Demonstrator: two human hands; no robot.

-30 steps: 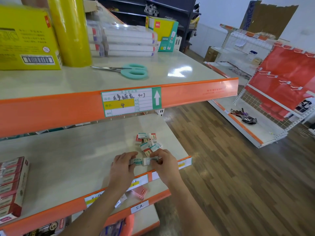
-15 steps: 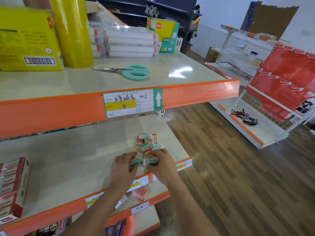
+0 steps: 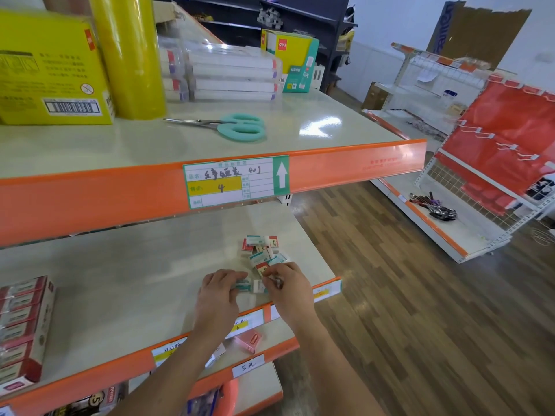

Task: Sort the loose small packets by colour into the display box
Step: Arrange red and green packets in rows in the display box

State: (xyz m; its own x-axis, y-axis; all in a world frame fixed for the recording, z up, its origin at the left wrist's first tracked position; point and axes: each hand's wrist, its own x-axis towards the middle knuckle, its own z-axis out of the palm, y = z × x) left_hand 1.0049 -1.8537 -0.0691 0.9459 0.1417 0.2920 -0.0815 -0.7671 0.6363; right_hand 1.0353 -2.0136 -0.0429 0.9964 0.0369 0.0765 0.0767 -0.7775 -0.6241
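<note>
A loose pile of small packets [image 3: 262, 250], some teal-and-white and some red-and-white, lies on the middle shelf [image 3: 120, 280] near its right end. Just in front of the pile, my left hand [image 3: 220, 298] and my right hand [image 3: 286, 291] hold a short row of teal-and-white packets [image 3: 250, 286] between them, fingers curled on its two ends. The row rests low on the shelf surface. A display box [image 3: 24, 331] with red-topped packets packed in rows stands at the shelf's far left.
An upper shelf [image 3: 210, 181] with an orange lip overhangs the work area; it carries teal scissors [image 3: 237, 127], yellow boxes, a yellow roll and clear cases. A pink packet [image 3: 250, 340] lies on the shelf below. Wood floor and another rack are to the right.
Both hands have stayed over the same spot, pressing the teal packets closer together. The pile behind has not moved.
</note>
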